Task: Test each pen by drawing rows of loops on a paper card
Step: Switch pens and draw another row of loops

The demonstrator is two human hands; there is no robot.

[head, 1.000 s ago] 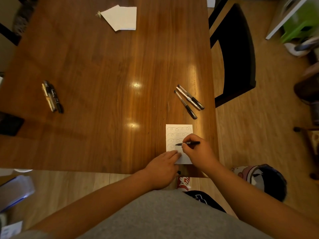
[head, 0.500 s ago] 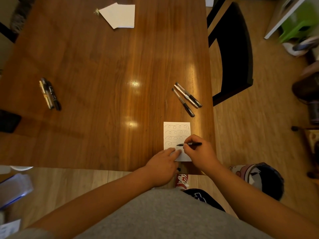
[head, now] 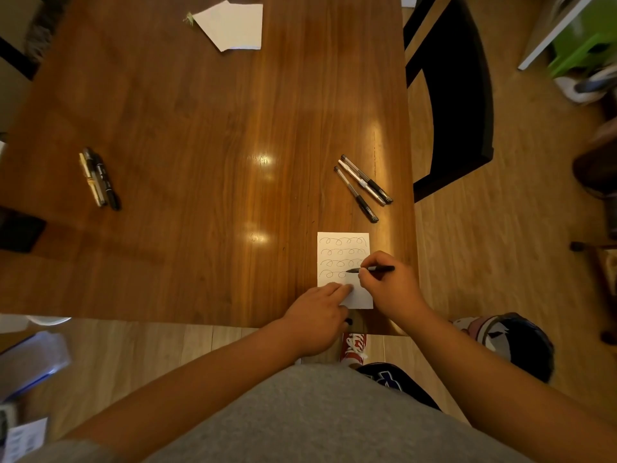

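Wooden table [head: 200, 128] fills most of the head view, w/ wood floor past its R and near edges.

Paper card [head: 337, 248] lies flat by the table's near-R corner, short edge toward the person. It has 3 full rows of loops across the top. A 4th row below them shows 2 loops on the L side.

R hand [head: 390, 289] pinches a black pen [head: 377, 269] btwn thumb and fingers. The pen lies nearly level, back end pointing R, tip on the card at the 4th row, just R of the 2nd loop. The hand covers the R ends of rows 3 and 4.

L hand [head: 317, 315] is laid flat, fingers straight and close together, fingertips [head: 345, 289] pressing the card's near-L part. The wrist hangs over the table edge.

Three pens [head: 362, 185] lie side by side on the table just beyond the card, slanted, apart from it. A bunch of markers [head: 98, 178] lies well apart on the L side, touching each other. White sheets [head: 233, 25] sit at the far end.

Black chair [head: 457, 95] stands at the table's R side. A red shoe [head: 354, 345] shows on the floor below the near edge. Grey shirt [head: 317, 422] fills the bottom of the frame.
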